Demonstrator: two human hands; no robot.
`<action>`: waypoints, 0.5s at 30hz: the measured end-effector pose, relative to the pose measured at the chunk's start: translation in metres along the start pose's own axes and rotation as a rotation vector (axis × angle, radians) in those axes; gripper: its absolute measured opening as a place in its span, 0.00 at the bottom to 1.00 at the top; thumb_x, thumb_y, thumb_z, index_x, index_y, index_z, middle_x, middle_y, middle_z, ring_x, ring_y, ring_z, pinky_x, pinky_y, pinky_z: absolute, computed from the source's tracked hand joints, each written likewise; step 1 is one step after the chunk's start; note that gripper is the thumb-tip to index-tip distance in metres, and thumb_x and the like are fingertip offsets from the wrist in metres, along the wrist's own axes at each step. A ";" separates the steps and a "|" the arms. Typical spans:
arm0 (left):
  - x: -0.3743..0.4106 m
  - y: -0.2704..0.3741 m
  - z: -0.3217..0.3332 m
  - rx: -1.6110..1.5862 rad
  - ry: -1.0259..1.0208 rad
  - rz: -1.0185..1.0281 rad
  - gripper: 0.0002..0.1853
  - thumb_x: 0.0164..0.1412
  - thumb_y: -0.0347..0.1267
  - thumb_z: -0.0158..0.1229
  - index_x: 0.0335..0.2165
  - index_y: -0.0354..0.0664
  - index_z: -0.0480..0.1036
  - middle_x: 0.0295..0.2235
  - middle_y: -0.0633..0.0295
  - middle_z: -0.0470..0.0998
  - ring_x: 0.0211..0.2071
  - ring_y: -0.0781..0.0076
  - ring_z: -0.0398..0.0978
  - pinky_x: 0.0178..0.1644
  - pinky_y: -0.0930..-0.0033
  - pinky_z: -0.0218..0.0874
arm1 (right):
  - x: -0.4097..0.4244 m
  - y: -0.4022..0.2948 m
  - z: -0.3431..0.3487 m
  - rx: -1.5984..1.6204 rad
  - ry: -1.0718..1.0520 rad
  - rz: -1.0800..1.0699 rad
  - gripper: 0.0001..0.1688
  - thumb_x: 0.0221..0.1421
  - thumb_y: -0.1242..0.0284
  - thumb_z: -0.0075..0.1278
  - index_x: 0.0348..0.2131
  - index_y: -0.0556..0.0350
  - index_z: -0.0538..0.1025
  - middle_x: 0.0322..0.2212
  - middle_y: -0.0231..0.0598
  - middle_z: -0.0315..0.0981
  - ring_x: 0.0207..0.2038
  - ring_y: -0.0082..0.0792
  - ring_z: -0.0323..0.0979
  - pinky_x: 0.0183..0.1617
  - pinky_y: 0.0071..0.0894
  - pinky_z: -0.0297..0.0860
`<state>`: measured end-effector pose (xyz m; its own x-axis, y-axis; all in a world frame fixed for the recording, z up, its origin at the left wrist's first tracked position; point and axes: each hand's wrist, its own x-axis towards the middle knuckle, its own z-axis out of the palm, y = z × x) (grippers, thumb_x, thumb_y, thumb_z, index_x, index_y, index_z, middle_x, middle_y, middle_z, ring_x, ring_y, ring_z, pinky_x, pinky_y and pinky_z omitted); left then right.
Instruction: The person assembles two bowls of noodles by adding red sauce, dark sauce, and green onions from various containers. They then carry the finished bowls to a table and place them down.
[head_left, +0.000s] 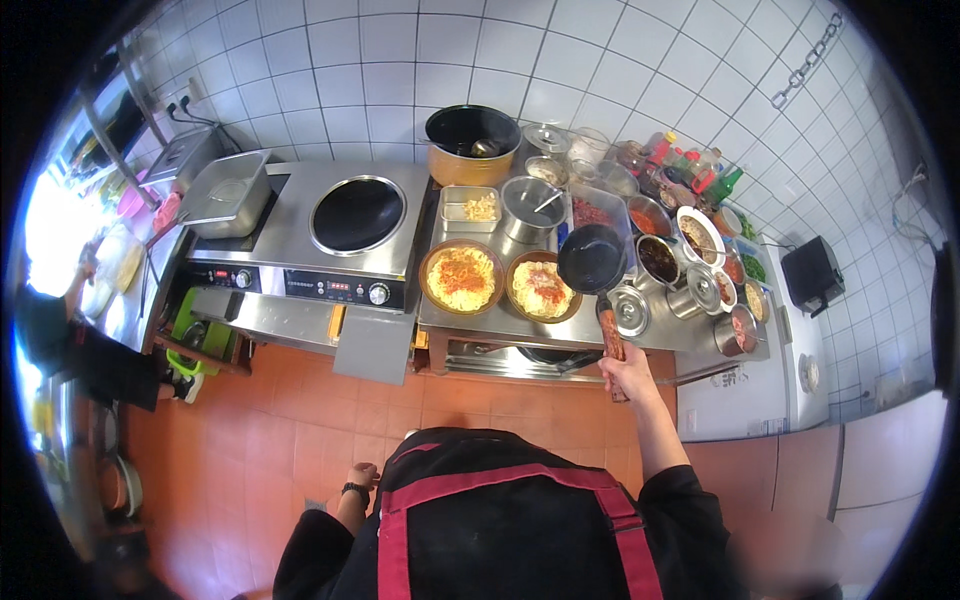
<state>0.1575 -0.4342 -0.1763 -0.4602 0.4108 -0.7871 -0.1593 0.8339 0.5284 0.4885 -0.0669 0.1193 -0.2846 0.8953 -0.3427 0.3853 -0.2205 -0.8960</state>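
Note:
My right hand (627, 373) grips the brown wooden handle of a small dark frying pan (592, 259), held over the steel counter (480, 321). The pan overlaps the right side of a brown bowl of noodles with red topping (543, 290). To its left stands a second bowl of noodles with orange-red topping (461, 277). Behind them are a steel tray of pale chopped food (469, 209) and a steel pot with a spoon (534, 210). My left hand (364, 475) hangs low beside my apron, fingers loosely curled, with nothing seen in it.
Left of the bowls is an induction cooktop (358, 215) with a steel pan (226, 196). A large pot with a ladle (473, 150) stands behind. Sauce pots (658, 257), a steel lid (628, 310) and bottles (723, 185) crowd the right. Another person (52, 337) works at the far left.

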 end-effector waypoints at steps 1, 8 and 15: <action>0.001 0.002 0.000 0.007 -0.003 0.002 0.18 0.46 0.35 0.49 0.37 0.35 0.65 0.26 0.53 0.72 0.20 0.68 0.70 0.20 0.73 0.59 | -0.002 0.000 -0.003 -0.053 0.021 0.024 0.10 0.37 0.77 0.46 0.24 0.62 0.63 0.12 0.33 0.61 0.10 0.23 0.61 0.12 0.20 0.58; 0.005 0.007 0.000 0.037 -0.015 0.011 0.18 0.46 0.34 0.49 0.37 0.35 0.65 0.26 0.53 0.72 0.21 0.67 0.70 0.21 0.72 0.59 | -0.001 0.008 0.000 -0.377 0.110 0.024 0.10 0.34 0.74 0.47 0.21 0.62 0.64 0.12 0.40 0.64 0.11 0.29 0.64 0.16 0.28 0.61; 0.005 0.007 0.000 0.051 -0.020 0.008 0.18 0.46 0.34 0.49 0.36 0.35 0.65 0.26 0.53 0.72 0.22 0.67 0.70 0.22 0.72 0.60 | 0.026 0.026 0.003 -0.623 0.160 -0.104 0.16 0.33 0.68 0.46 0.22 0.64 0.65 0.16 0.51 0.67 0.23 0.48 0.68 0.30 0.37 0.63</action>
<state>0.1538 -0.4266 -0.1771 -0.4440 0.4243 -0.7892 -0.1105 0.8481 0.5182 0.4883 -0.0505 0.0866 -0.2318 0.9571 -0.1739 0.8133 0.0926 -0.5745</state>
